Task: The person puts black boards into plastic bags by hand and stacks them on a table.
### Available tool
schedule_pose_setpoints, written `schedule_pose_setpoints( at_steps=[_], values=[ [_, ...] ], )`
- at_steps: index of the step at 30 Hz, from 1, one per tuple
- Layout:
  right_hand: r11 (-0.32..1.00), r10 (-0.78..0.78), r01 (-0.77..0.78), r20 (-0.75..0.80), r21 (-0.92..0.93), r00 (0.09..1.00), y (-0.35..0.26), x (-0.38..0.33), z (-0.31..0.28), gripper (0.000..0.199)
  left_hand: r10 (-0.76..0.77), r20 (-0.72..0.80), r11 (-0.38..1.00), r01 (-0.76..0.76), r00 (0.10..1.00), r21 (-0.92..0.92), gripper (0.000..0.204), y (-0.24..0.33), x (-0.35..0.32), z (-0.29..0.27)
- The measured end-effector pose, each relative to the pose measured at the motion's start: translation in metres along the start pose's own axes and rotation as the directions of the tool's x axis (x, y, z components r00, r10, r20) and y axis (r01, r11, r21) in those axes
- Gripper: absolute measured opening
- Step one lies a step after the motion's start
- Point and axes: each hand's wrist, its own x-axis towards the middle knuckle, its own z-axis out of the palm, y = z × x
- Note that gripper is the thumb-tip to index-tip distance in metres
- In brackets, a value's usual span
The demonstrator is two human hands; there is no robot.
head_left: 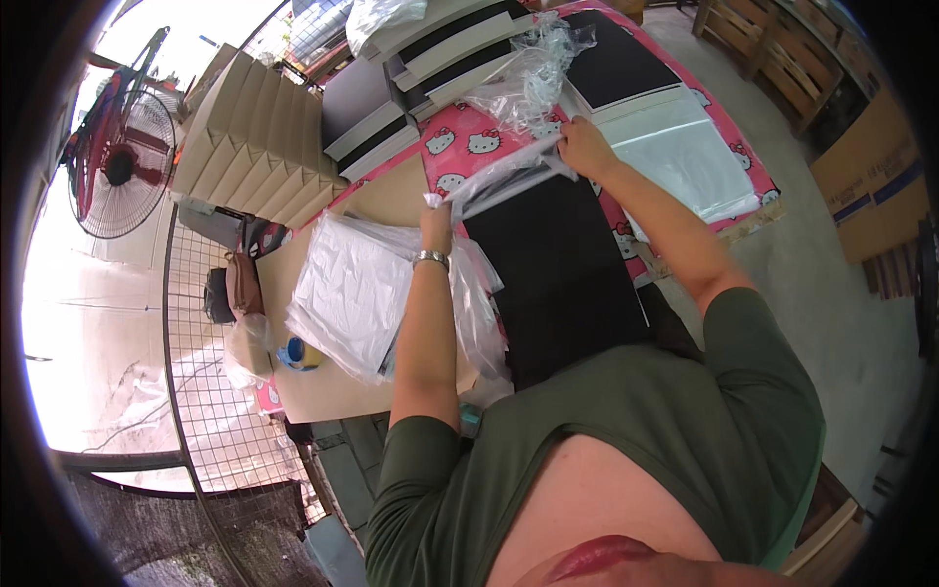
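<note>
A clear plastic bag (514,176) is stretched between my two hands, over the far end of a flat black sheet or stack of sheets (558,274) in front of me. My left hand (437,223), with a watch on the wrist, is closed on the bag's left end. At the right end, my right hand (585,149) pinches its other edge. Beside my left forearm lies a pile of thin whitish plastic bags (347,293) on brown paper (337,399). More loose plastic hangs between that forearm and the black sheets.
Brown wrapped bundles (245,147) are stacked at the far left, next to black and white stacks (367,108). Crumpled clear plastic (533,78) lies beyond my hands. Plastic-covered sheets (675,157) sit at right. A tape roll (298,354) rests on the paper; a fan (120,164) stands left.
</note>
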Motion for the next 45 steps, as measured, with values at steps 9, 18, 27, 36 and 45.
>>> schedule_pose_setpoints(
  at_steps=[9, 18, 27, 36, 45],
  values=[
    [0.231, -0.04, -0.557, 0.579, 0.798, 0.814, -0.062, 0.064, -0.159, 0.033, 0.01, 0.44, 0.84, 0.231, 0.898, -0.49, 0.009, 0.186, -0.048, -0.117],
    [-0.094, -0.169, -0.572, 0.554, 0.815, 0.816, -0.037, -0.032, -0.144, 0.028, -0.123, 0.534, 0.682, 0.462, 0.837, -0.567, 0.016, 0.133, -0.108, -0.149],
    [-0.213, 0.079, -0.699, 0.725, 0.682, 0.684, 0.013, -0.144, -0.05, 0.022, -0.37, 0.652, 0.524, 0.728, 0.661, -0.441, 0.006, -0.025, -0.145, -0.098],
    [0.137, 0.382, -0.883, 0.799, 0.448, 0.465, -0.012, -0.231, -0.072, 0.033, -0.471, 0.447, 0.783, 0.594, 0.76, -0.184, 0.033, -0.091, -0.272, -0.07],
    [0.568, 0.171, -0.739, 0.826, 0.362, 0.536, -0.055, -0.281, -0.112, 0.043, -0.232, 0.327, 0.964, 0.261, 0.916, -0.046, 0.039, -0.078, -0.33, -0.09]
  ],
)
